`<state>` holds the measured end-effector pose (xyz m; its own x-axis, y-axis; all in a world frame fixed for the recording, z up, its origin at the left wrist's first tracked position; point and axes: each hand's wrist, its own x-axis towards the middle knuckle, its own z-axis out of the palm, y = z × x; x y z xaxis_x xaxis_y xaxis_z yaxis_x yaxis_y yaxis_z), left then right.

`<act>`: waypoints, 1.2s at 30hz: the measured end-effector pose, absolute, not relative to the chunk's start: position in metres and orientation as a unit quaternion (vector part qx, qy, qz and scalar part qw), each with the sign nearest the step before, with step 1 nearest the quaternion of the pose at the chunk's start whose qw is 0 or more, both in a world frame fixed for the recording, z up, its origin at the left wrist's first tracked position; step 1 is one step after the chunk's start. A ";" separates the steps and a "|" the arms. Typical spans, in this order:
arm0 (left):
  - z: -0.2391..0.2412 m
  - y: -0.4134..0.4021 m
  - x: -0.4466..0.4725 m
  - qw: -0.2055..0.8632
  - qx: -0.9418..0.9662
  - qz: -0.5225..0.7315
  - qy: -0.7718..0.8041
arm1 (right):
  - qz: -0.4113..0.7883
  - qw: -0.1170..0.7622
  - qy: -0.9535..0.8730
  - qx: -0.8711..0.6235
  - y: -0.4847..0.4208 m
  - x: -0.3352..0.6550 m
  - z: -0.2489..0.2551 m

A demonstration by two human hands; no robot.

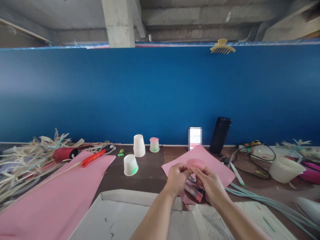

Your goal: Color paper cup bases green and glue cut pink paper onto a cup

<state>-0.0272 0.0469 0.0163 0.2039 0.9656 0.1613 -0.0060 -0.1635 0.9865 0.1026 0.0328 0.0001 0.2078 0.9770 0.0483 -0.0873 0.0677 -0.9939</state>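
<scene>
Between my two hands is a round piece of pink paper [196,163], held up by its near edge. My left hand [177,178] pinches it from the left, and my right hand [209,182] pinches it from the right, with the thumbs close together. Behind and below lies a pink paper sheet [172,163]. Under my hands I see a clear tube with a pinkish-red end [193,192] and part of something metallic, mostly hidden. Left of my hands stand an upturned white paper cup with a green mark [130,165], white stacked cups [139,145] and a cup topped with pink [154,145].
Large pink sheets [67,186] and a heap of pale strips [27,163] cover the left. A white cardboard box [120,206] lies in front. A black cylinder [220,135], white bucket [286,169] and cables [270,205] are at right. A blue panel [150,90] closes the back.
</scene>
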 end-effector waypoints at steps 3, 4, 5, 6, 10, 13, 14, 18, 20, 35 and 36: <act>0.015 0.046 -0.025 0.502 0.595 0.489 0.393 | 0.460 0.596 -0.413 -0.512 0.032 0.101 0.005; 0.014 0.046 -0.025 0.500 0.596 0.490 0.393 | 0.452 0.597 -0.413 -0.519 0.031 0.101 0.008; 0.014 0.046 -0.024 0.499 0.594 0.492 0.394 | 0.440 0.596 -0.415 -0.528 0.029 0.100 0.012; 0.013 0.046 -0.023 0.500 0.592 0.495 0.394 | 0.428 0.594 -0.419 -0.538 0.027 0.100 0.016; 0.012 0.046 -0.021 0.504 0.587 0.510 0.376 | 0.402 0.590 -0.425 -0.556 0.020 0.097 0.026; 0.012 0.047 -0.021 0.494 0.586 0.526 0.368 | 0.409 0.594 -0.423 -0.548 0.019 0.095 0.027; 0.012 0.047 -0.022 0.491 0.586 0.530 0.367 | 0.414 0.597 -0.421 -0.542 0.020 0.095 0.026; 0.014 0.047 -0.025 0.493 0.576 0.531 0.379 | 0.441 0.600 -0.431 -0.509 0.022 0.098 0.023; 0.015 0.047 -0.026 0.497 0.569 0.527 0.388 | 0.455 0.596 -0.439 -0.495 0.023 0.100 0.023; 0.013 0.045 -0.023 0.500 0.587 0.508 0.385 | 0.383 0.603 -0.434 -0.548 0.022 0.099 0.027; 0.013 0.045 -0.022 0.499 0.586 0.509 0.386 | 0.381 0.604 -0.436 -0.548 0.021 0.099 0.027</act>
